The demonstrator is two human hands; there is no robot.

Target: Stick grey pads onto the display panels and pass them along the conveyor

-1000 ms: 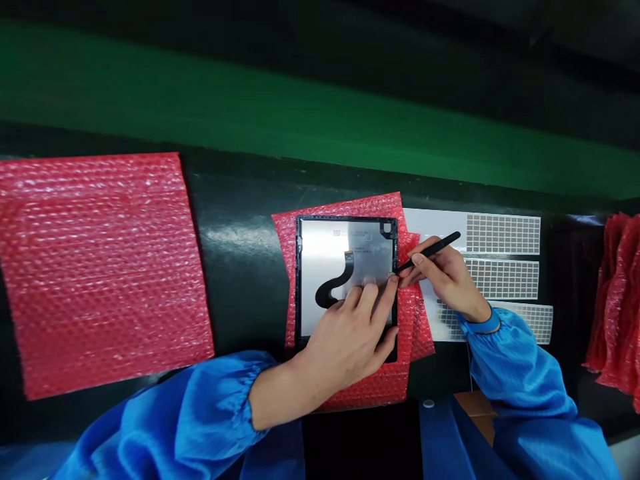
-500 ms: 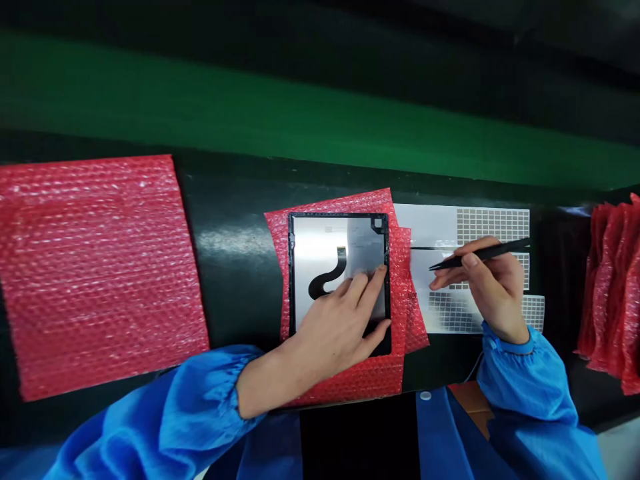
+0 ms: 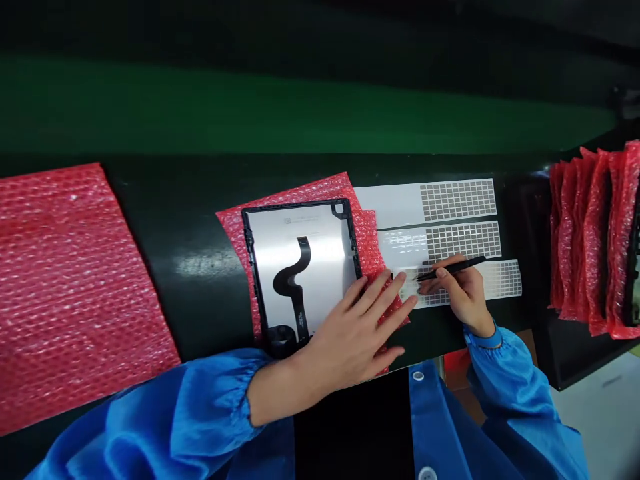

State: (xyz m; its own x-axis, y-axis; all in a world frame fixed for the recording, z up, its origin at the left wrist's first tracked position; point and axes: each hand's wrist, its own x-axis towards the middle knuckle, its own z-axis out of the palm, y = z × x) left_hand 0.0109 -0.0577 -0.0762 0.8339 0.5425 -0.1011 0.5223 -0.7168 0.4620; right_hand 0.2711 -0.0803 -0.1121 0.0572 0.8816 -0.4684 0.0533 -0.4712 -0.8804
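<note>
A tablet screen panel (image 3: 320,247) with a black frame and silvery back lies on red bubble wrap (image 3: 367,233). A curved black ribbon cable (image 3: 289,280) runs down its back. Fingers spread, my left hand (image 3: 345,333) reaches across the panel's lower right corner and over the wrap toward the sticker sheets. My right hand (image 3: 463,290) grips black tweezers (image 3: 457,267), whose tips point left at the lowest sticker sheet (image 3: 503,279). Whether the tips hold a sticker is too small to tell. Above it lie two more sheets, the middle sheet (image 3: 463,240) and the top sheet (image 3: 457,200), with small grey squares.
A large red bubble-wrap sheet (image 3: 75,293) covers the table's left side. On the right, several red bubble-wrap pouches (image 3: 590,240) stand in a row in a black tray (image 3: 557,360). The dark table (image 3: 200,260) has a green strip (image 3: 250,113) behind it.
My left hand has moved off the panel's right edge toward the sheets, fingers spreading. My right hand has lowered the tweezers to the lowest sheet. The view has shifted right.
</note>
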